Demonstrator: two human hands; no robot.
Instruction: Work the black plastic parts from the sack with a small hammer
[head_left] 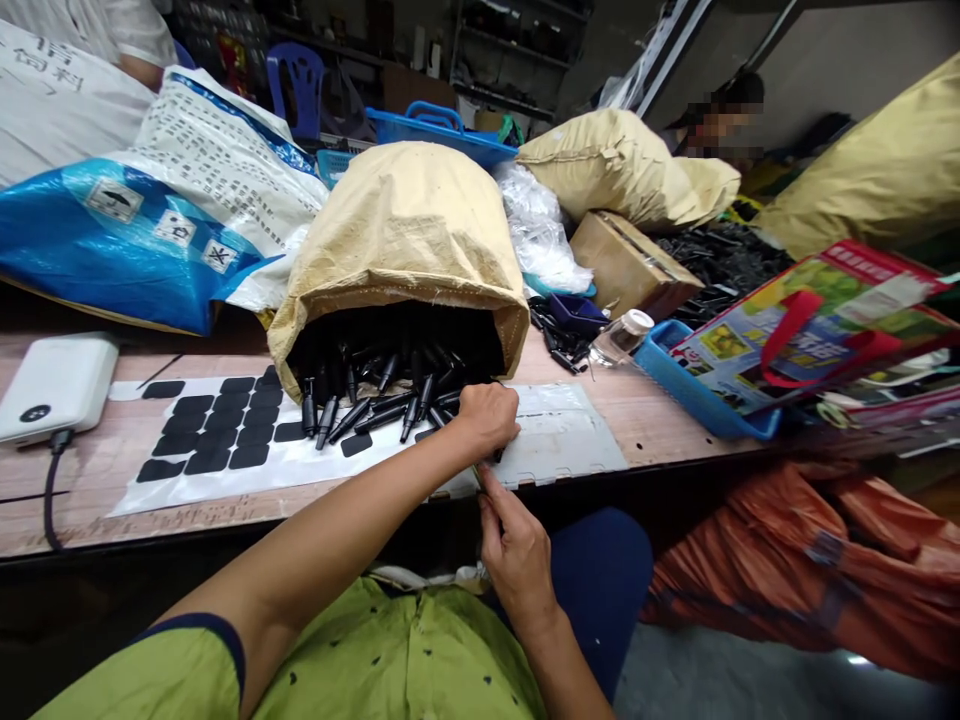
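- Left hand (487, 418) rests curled at the mouth of the tan sack (405, 250), over spilled black pens (375, 405) on the tabletop (645, 410).
- Right hand (516, 552) pinches upward at the tabletop edge; possibly both grip one pen, hidden.
- White sheet (225, 470) carries black pads.

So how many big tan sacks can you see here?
3. One sack lies open on the table, spilling black parts by the hands. A second sits behind the cardboard box. A third is at far right. Others may be hidden.
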